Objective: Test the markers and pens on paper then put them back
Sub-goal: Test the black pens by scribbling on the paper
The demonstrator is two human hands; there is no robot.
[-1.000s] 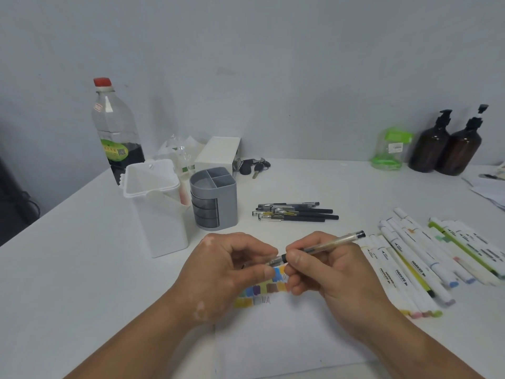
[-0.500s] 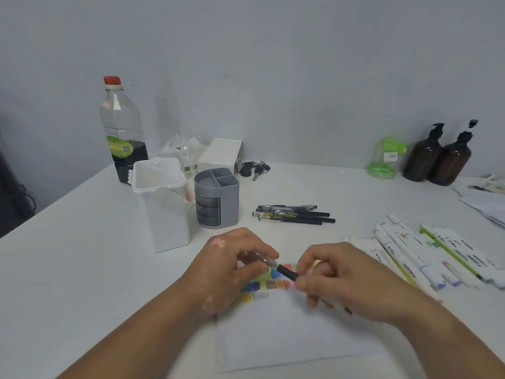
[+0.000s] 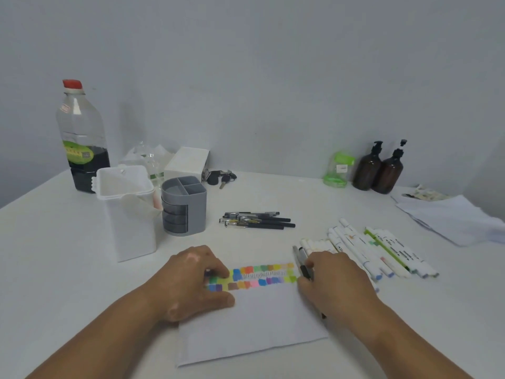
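Note:
A white sheet of paper (image 3: 254, 324) lies in front of me, with rows of coloured swatches (image 3: 262, 274) along its top. My left hand (image 3: 191, 280) rests on the sheet's left side, its fingertips on the swatches. At the sheet's right edge my right hand (image 3: 336, 285) grips a pen (image 3: 304, 265) with a black grip section, held low over the table; most of its barrel is hidden under the fingers. Several black pens (image 3: 257, 221) lie in a bundle further back. A row of white markers (image 3: 377, 250) lies to the right.
A grey desk organizer (image 3: 183, 206) and a tall white container (image 3: 128, 212) stand at the left, with a dark-liquid bottle (image 3: 82, 138) behind. Keys (image 3: 221, 176), a white box (image 3: 188, 161), a green jar (image 3: 337, 169) and two brown pump bottles (image 3: 379, 168) line the wall. Loose papers (image 3: 451, 217) lie far right.
My hands have parted. The left hand let go of the pen and dropped onto the paper. The right hand carried the pen rightwards to the sheet's edge.

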